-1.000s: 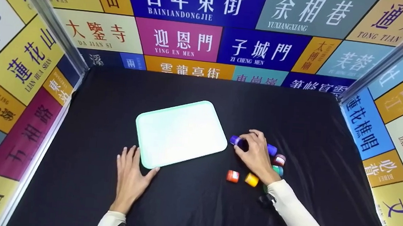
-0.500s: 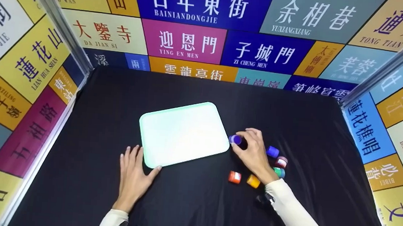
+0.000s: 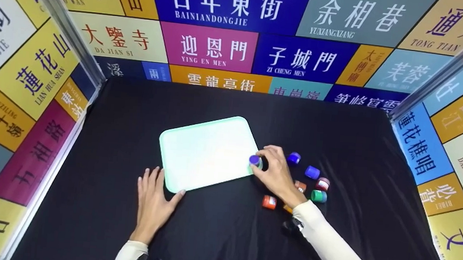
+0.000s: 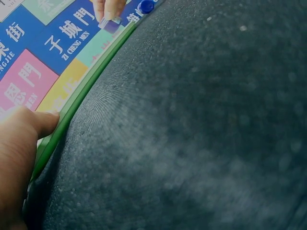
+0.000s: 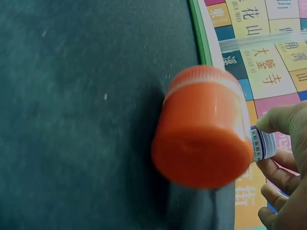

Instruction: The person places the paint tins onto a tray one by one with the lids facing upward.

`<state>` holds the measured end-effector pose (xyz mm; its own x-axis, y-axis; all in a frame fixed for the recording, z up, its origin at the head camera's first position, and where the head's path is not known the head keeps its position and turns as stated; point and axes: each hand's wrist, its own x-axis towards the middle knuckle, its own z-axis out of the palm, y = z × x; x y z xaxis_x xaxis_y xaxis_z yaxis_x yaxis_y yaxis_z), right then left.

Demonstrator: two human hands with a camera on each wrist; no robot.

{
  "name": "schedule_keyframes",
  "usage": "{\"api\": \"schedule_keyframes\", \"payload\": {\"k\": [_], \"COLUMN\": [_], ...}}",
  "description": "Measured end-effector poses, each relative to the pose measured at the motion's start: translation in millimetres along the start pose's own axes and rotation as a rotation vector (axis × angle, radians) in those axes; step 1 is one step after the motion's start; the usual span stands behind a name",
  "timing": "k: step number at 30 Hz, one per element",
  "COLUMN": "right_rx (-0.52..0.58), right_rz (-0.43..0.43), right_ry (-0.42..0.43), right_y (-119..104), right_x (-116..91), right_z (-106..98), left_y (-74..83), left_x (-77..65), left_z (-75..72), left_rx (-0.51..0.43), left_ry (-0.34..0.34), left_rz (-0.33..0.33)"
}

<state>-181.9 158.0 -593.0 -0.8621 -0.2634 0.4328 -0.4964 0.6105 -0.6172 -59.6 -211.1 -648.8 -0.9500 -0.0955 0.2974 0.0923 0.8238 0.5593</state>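
Observation:
My right hand (image 3: 278, 176) pinches a small purple-capped paint jar (image 3: 255, 161) between thumb and fingers, cap facing up, over the right edge of the white tray (image 3: 209, 155) with a pale green rim. In the right wrist view, this paint jar (image 5: 263, 143) shows a white label with dark print. At the tray's near left corner lies my left hand (image 3: 154, 206), fingers stretched along the left side. Its thumb (image 4: 47, 123) touches the green rim in the left wrist view.
Right of the tray lie several paint jars: blue (image 3: 294, 158), violet-blue (image 3: 312, 172), dark red (image 3: 323, 183), green (image 3: 319, 196) and red-orange (image 3: 269, 202). An orange-brown jar (image 3: 300, 186) and a yellow one are partly hidden by my right arm. Sign-printed walls (image 3: 213, 48) enclose the black-covered table (image 3: 215, 236).
My right hand has carried the purple-capped jar leftward from beside the tray to over its right edge, tipping it cap-up. A blue jar behind the hand has come into view. The left hand stays put.

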Motion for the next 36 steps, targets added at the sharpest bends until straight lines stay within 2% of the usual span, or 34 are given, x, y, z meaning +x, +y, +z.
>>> {"api": "schedule_keyframes", "payload": {"k": [8, 21, 30, 36], "right_rx": [0.033, 0.099, 0.165, 0.150], "right_rz": [-0.016, 0.029, -0.001, 0.033], "right_ry": [-0.038, -0.125, -0.070, -0.120], "right_y": [-8.1, -25.6, -25.9, -43.5], "right_x": [9.4, 27.5, 42.2, 62.9], "right_z": [11.0, 47.8, 80.4, 93.9], "left_y": [0.4, 0.4, 2.0, 0.7], "left_x": [0.9, -0.8, -0.7, 0.3], "left_z": [1.4, 0.6, 5.4, 2.8], "left_rx": [0.000, -0.003, -0.003, -0.001], "left_ry": [-0.003, -0.007, 0.003, 0.020], "left_rz": [-0.006, -0.008, 0.001, 0.003]}}
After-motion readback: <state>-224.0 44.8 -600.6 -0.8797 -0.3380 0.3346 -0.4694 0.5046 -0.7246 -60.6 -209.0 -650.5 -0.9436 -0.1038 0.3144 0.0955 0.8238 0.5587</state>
